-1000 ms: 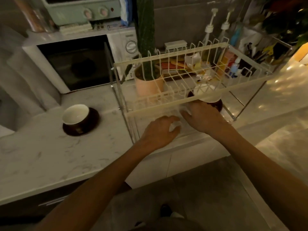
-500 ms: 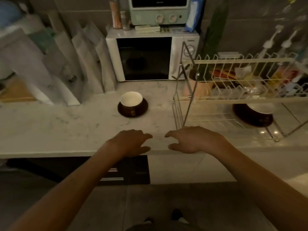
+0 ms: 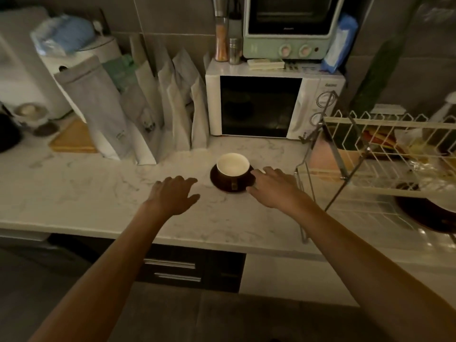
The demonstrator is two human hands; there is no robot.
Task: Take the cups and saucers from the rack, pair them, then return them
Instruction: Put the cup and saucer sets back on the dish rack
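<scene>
both hands have left the rack and crossed to the counter, so one paired set looks already returned and the second is next. nearest, the left hand (image 3: pixel 172 197) hovers flat over the marble counter (image 3: pixel 98 193), fingers spread, holding nothing. the right hand (image 3: pixel 274 188) is also open and empty, its fingertips at the edge of the dark saucer (image 3: pixel 222 185); whether they touch it is hard to tell. on that saucer stands a cup (image 3: pixel 232 169), brown outside, white inside and empty. to the right, the wire dish rack (image 3: pixel 345 124) holds another dark saucer (image 3: pixel 419 213) on its lower level, cut off by the frame edge. behind sits a white microwave (image 3: pixel 259 107).
</scene>
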